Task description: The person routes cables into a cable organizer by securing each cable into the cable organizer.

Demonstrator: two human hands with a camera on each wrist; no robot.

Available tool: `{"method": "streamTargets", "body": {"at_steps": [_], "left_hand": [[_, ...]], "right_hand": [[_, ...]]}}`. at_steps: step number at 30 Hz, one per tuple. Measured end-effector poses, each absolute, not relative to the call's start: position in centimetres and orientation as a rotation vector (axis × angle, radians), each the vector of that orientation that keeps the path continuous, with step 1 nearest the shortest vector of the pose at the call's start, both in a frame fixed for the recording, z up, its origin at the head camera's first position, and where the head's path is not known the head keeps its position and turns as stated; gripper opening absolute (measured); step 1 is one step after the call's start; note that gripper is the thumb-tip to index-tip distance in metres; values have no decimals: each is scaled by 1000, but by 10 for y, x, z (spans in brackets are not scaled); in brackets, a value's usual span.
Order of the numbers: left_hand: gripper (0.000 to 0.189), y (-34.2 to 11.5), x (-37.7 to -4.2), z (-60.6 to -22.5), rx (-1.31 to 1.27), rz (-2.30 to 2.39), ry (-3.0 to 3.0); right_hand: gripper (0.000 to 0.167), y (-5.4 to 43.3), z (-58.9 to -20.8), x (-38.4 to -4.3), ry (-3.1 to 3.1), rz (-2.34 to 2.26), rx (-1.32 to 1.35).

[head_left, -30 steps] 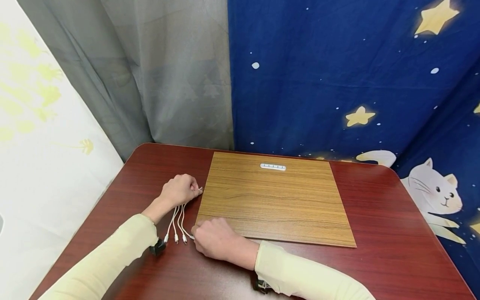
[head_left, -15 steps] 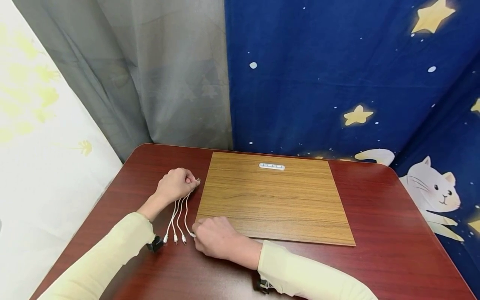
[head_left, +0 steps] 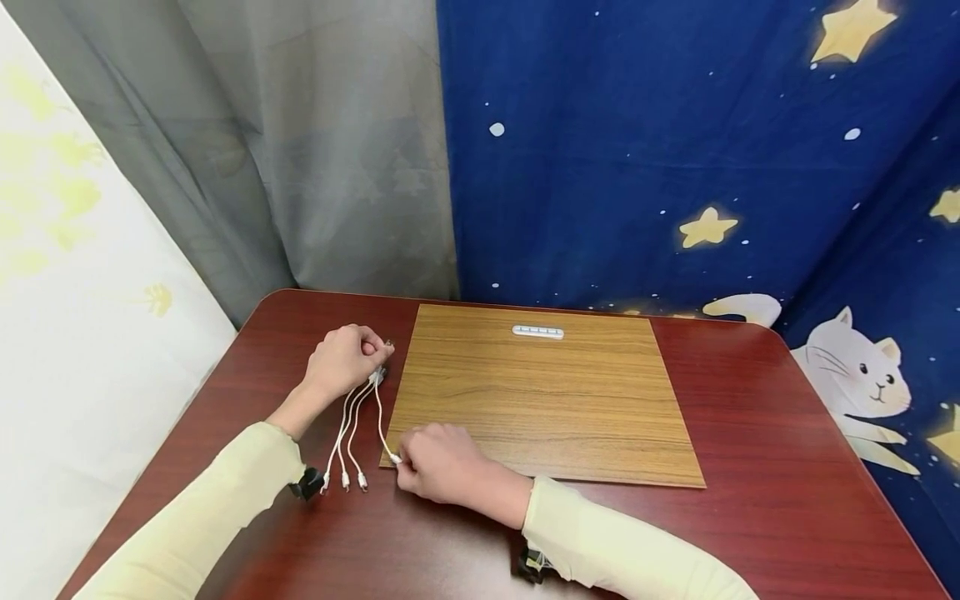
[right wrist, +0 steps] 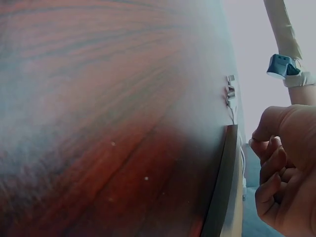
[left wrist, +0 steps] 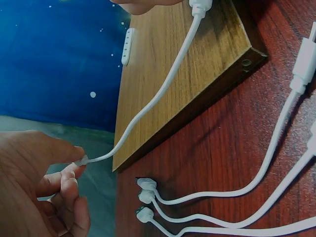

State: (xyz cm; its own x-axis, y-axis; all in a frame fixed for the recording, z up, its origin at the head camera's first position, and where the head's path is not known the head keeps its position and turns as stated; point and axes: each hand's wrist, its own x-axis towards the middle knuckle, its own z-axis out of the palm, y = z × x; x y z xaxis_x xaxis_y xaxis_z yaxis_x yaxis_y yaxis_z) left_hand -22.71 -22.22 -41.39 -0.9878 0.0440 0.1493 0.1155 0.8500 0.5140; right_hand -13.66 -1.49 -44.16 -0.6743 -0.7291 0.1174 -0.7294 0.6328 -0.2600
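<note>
My left hand (head_left: 345, 360), beyond the board's left edge, pinches one end of a white charging cable (left wrist: 148, 106) between thumb and fingertip. My right hand (head_left: 442, 460), over the board's near left corner, pinches the white plug (head_left: 395, 458) at the other end, and the cable hangs slack between the hands. Three similar white cables (left wrist: 276, 138) lie side by side on the table, their far connectors (left wrist: 146, 197) bunched together under the left hand. Their near plugs (head_left: 346, 481) point towards the person.
A wood-grain board (head_left: 540, 400) lies on the dark red table (head_left: 750, 433). On the board's far part sits a white strip (head_left: 537, 332) with several slots. Curtains (head_left: 360, 150) hang close behind the table. Each wrist wears a dark camera (head_left: 307, 483).
My left hand has moved away from the person, lifting one cable's end off the bunch. The right hand has shifted slightly forward over the board's corner with the plug; the other three cables stay behind.
</note>
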Motion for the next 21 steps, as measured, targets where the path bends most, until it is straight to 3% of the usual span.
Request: {"method": "streamTargets", "body": {"at_steps": [21], "left_hand": [[24,-214,-225,-402,-180,-948,-2851]], "right_hand": [[24,5,-436,-147,-3006,726,1222]]}}
